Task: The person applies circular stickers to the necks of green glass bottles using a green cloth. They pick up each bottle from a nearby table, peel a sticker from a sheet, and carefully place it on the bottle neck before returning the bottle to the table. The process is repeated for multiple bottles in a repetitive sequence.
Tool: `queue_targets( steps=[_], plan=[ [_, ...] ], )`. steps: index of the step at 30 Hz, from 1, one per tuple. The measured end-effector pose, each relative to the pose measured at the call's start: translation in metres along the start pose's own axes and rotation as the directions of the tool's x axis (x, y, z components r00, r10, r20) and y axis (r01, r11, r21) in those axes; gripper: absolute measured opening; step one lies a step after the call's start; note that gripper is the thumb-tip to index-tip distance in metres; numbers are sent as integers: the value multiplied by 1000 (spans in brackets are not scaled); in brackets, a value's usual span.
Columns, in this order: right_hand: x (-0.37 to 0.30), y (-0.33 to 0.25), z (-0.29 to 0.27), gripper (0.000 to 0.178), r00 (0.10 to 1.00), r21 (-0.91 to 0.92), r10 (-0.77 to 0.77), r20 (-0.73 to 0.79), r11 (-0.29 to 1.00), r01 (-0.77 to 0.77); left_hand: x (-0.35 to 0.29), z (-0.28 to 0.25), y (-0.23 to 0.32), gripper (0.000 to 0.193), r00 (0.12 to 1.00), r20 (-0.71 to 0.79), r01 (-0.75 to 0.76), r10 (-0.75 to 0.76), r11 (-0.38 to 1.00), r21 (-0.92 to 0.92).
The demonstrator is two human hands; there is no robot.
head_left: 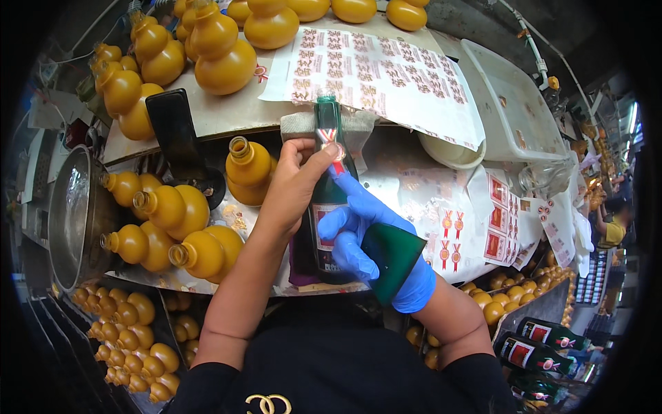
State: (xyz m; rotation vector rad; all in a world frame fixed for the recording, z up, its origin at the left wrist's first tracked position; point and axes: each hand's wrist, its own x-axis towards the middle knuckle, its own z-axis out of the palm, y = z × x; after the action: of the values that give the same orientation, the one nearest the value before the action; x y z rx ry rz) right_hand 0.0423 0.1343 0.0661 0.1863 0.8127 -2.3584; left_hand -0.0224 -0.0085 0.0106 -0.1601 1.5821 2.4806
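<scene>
Cluttered workbench, pale and worn, crowded with stock and sticker sheets. At its near edge a dark green glass bottle lies lengthwise, neck pointing away from the person, resting on a folded grey cloth at the neck end. Left hand, bare, is closed around the upper body and shoulder of the bottle, thumb pressed on a red-and-white neck sticker at the neck. Right hand, in a blue glove, grips the lower body from the other side, fingers wrapped over the front label; a dark green plastic scraper is pinched in the same hand and juts out toward the wrist. Left of the grip: yellow gourd-shaped bottles lying on their sides, one standing just beside the left hand, more standing beyond at the far edge. A black flat tool leans beyond-left of the grip. Far left, a metal basin. Beyond the neck, a large sheet of printed labels; right of the grip, loose sheets of red-and-white stickers and a white plastic tray. Below-left, a crate of small gourd bottles. Below-right, finished green bottles lie labelled, well apart from the hands.
</scene>
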Motion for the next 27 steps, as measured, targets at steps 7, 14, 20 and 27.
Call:
queue_targets(
  steps=[7,14,20,27],
  plan=[
    [-6,-18,-13,32,985,-751,-172,-24,653,96,2,-5,-4,52,1000,10,15,-15,999,50],
    [49,-40,-62,52,767,-860,-392,508,-289,422,-9,-6,-7,59,995,86,41,-41,999,-7],
    [51,-40,-68,56,787,-878,-393,475,-262,400,-9,-7,-8,52,994,87,62,-60,998,-19],
    [50,-41,-75,53,808,-911,-422,412,-195,362,-9,-4,-8,51,995,68,76,-74,997,-32]
  ],
)
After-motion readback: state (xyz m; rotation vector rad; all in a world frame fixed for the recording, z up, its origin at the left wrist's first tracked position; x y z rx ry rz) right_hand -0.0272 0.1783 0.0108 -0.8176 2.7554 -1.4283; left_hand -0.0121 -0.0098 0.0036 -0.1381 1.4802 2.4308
